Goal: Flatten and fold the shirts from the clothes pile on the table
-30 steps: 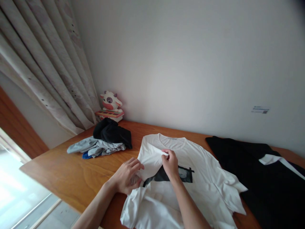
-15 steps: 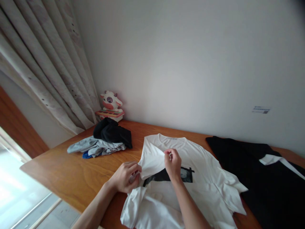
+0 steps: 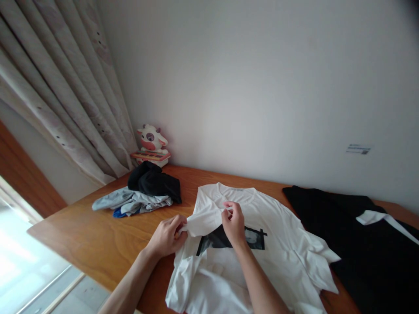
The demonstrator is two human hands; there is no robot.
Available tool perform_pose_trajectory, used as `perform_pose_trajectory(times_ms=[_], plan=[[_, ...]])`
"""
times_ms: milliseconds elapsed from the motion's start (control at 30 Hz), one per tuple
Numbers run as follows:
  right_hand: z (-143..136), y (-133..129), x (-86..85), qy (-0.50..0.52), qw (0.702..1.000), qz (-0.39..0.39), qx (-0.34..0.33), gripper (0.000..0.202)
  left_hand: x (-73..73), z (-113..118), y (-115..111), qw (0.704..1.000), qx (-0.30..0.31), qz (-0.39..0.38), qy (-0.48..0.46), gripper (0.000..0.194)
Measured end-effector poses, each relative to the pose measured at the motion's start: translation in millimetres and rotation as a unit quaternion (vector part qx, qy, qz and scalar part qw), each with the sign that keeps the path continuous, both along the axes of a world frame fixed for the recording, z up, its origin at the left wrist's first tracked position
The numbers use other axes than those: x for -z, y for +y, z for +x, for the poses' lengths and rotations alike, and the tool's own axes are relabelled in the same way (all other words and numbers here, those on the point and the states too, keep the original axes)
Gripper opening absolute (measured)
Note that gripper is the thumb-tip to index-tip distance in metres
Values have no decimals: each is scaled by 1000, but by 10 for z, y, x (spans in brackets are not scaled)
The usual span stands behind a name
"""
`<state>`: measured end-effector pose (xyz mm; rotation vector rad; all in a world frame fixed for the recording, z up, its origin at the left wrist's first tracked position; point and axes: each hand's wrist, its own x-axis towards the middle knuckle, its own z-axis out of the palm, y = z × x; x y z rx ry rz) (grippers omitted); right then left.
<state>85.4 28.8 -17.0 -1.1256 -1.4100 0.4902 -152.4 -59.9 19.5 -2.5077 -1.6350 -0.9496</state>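
Note:
A white T-shirt with a dark printed picture lies spread on the wooden table, its neckline toward the wall. Its left side is lifted and folded in over part of the print. My left hand pinches the cloth at the shirt's left edge. Over the upper middle of the shirt, my right hand grips the other end of the same raised white cloth. The lower left part of the shirt is bunched up near the table's front.
Black and grey clothes lie heaped at the left on the wooden table. A cow-shaped toy keyboard stands behind them by the curtain. Black cloth with a white strip covers the right side.
My left hand has moved slightly up and left with the cloth, and my right hand a little left. The raised cloth between them is now a narrower band.

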Motion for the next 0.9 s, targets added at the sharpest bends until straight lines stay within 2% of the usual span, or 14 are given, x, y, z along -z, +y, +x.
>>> perform_pose_trajectory(times_ms=[100, 167, 233, 300, 367, 500, 600, 700, 800, 900], plan=[[23, 17, -14, 54, 998, -19, 27, 21, -50, 41, -26, 996, 84, 0, 34, 23], [38, 29, -1, 67, 997, -34, 37, 21, -75, 75, -30, 994, 93, -34, 48, 32], [49, 41, 20, 71, 996, -43, 40, 21, -81, 84, -27, 992, 75, -93, 40, 33], [54, 50, 38, 74, 995, -49, 42, 21, -72, 57, -25, 987, 52, -152, 15, 26], [55, 58, 51, 75, 995, -52, 44, 21, -61, 6, -34, 984, 21, -178, -8, 19], [44, 72, 68, 69, 995, -55, 43, 21, -84, -81, -115, 987, -45, -155, -15, 16], [34, 74, 73, 64, 995, -58, 45, 22, -135, -83, -221, 989, -60, -135, 9, 22], [32, 68, 72, 59, 995, -58, 49, 24, -167, -33, -337, 991, -11, -125, 48, 34], [36, 64, 73, 52, 996, -55, 52, 24, -206, 19, -438, 986, 34, -148, 63, 44], [36, 68, 81, 44, 996, -52, 51, 24, -302, 23, -438, 978, 41, -198, 50, 37]])
